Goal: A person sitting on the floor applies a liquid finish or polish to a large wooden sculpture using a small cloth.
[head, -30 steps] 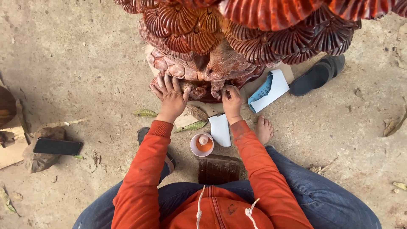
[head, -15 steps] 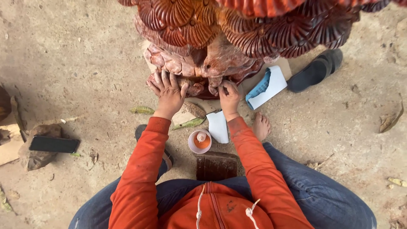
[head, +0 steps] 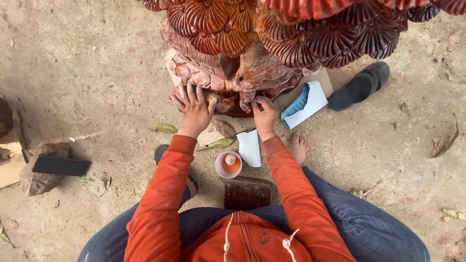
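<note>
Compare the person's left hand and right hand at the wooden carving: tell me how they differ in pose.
The left hand lies flat with its fingers spread wide on the base of the carving; the right hand is curled, fingers bunched as if pinching something small that cannot be made out. The left hand sits further out along the base, the right hand nearer the white paper. Both touch the carving's lower edge, and both arms wear orange sleeves.

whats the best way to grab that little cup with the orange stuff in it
Grip the small cup around its outer wall just under the rim, coming from above with fingers on either side. It stands upright and open on the ground with orange liquid and something pale inside, so it should stay level. The right hand seems nearer; the white paper lies beside it.
</note>
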